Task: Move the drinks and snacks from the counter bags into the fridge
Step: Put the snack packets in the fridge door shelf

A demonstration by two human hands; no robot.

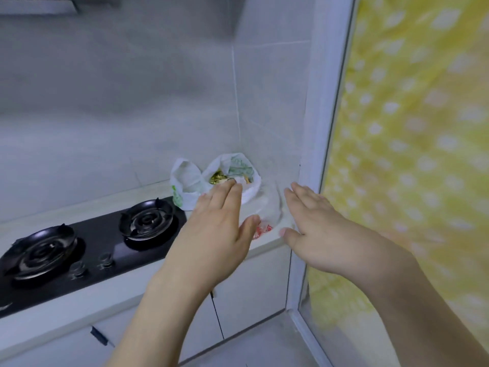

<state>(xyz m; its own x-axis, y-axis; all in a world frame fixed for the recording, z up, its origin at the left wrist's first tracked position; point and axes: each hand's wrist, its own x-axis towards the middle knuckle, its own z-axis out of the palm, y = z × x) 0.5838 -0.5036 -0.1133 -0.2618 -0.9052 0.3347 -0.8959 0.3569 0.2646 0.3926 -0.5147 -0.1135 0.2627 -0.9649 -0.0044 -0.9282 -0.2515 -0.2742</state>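
Note:
Two white plastic bags stand in the counter's far right corner. The left bag (185, 181) has green print and gapes open. The right bag (238, 168) shows gold-wrapped snacks (217, 178) inside. A third bag with red print (264, 226) lies at the counter's front edge between my hands. My left hand (219, 223) reaches forward with straight fingers, its fingertips at the rim of the right bag. My right hand (315, 229) is stretched out flat beside the red-print bag, holding nothing. No fridge is in view.
A black two-burner gas hob (87, 242) with knobs fills the counter (267, 246) to the left. White cabinet doors (251, 287) sit below. A white-framed sliding door (328, 128) with a yellow dotted curtain (412, 128) stands right against the counter's end.

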